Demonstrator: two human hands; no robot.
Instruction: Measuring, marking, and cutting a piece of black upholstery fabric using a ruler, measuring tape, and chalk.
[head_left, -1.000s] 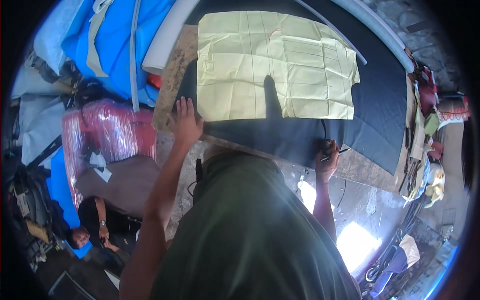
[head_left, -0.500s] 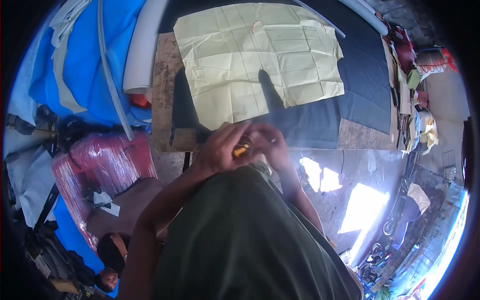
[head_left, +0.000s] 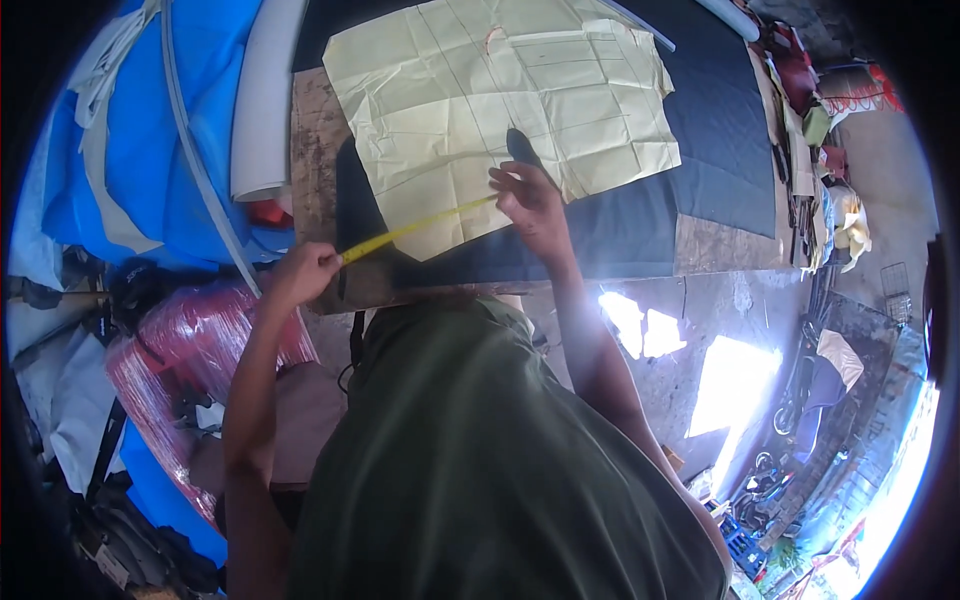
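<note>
A yellow measuring tape (head_left: 415, 226) is stretched between my two hands, over the near left edge of a creased pale yellow paper pattern (head_left: 430, 130). My left hand (head_left: 308, 273) pinches one end at the table's near left corner. My right hand (head_left: 532, 208) has its fingers curled around the other end, above the paper's lower notch; whether a case is in that palm is hidden. Under the paper lies dark navy cloth (head_left: 620, 235), showing through the notch and along the near and right sides.
The worn wooden table (head_left: 728, 245) shows at its near right and left. Left of it are a white roll (head_left: 262, 110), blue sheeting (head_left: 215, 130) and a plastic-wrapped red seat (head_left: 210, 345). Fabric scraps (head_left: 800, 170) hang along the right edge. Bright sunlight patches (head_left: 735, 385) fall on the floor.
My hands were together at the table's near edge around something yellow. Now they are apart, left hand moved left, right hand forward over the paper, with the tape drawn out between them.
</note>
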